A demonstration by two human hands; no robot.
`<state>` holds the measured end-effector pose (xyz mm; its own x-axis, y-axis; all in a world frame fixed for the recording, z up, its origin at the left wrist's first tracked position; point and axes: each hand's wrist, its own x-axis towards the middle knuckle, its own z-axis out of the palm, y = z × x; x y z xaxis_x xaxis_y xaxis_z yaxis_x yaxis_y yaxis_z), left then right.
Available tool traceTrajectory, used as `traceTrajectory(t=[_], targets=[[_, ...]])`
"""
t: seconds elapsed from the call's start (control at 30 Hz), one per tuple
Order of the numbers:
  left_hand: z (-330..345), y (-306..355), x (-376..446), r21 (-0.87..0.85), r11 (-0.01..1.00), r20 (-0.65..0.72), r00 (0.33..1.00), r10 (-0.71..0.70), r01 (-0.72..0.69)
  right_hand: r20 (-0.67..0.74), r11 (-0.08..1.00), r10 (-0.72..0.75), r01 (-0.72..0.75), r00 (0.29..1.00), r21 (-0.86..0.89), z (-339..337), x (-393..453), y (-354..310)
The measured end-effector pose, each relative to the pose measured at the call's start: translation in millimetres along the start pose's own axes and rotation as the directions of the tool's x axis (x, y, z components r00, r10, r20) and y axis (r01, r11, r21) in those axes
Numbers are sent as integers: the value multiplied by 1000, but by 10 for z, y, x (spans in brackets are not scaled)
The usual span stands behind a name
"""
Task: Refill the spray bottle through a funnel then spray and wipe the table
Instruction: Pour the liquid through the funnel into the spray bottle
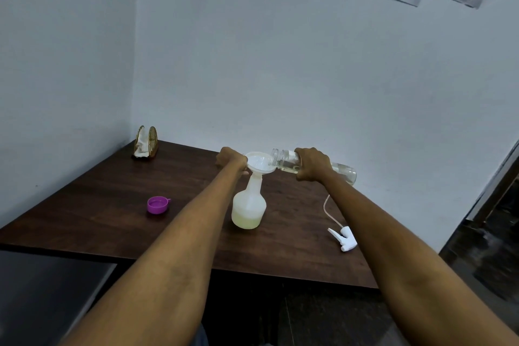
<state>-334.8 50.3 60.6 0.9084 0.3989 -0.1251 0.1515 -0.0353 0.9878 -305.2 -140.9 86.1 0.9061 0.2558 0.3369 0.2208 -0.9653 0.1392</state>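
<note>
A white translucent spray bottle [248,206] stands upright in the middle of the dark wooden table [112,185], with pale yellowish liquid in its bottom. A white funnel [260,163] sits in its neck. My left hand [231,159] grips the funnel's left rim. My right hand [313,164] grips a clear bottle [286,159] tipped on its side, its open mouth over the funnel's right edge. A little clear liquid lies in the tipped bottle. The white spray head [343,238] with its thin tube lies on the table to the right.
A purple cap [157,204] lies open side up on the table's left part. A wooden napkin holder [146,143] with white napkins stands in the far left corner. Walls close the table on the left and back. Papers hang on the wall at the upper right.
</note>
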Motion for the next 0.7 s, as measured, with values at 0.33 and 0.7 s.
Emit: traceTrajectory(t=[0.33,0.7], targets=[[-8,3,-11,2,1000,12,1000,7,-7,-3,1000,-3,3,1000,-13,-11,-1,8],[-6,18,-45,12,1000,14,1000,1,-1,3,1000,14,-14,1000,13,14,8,5]])
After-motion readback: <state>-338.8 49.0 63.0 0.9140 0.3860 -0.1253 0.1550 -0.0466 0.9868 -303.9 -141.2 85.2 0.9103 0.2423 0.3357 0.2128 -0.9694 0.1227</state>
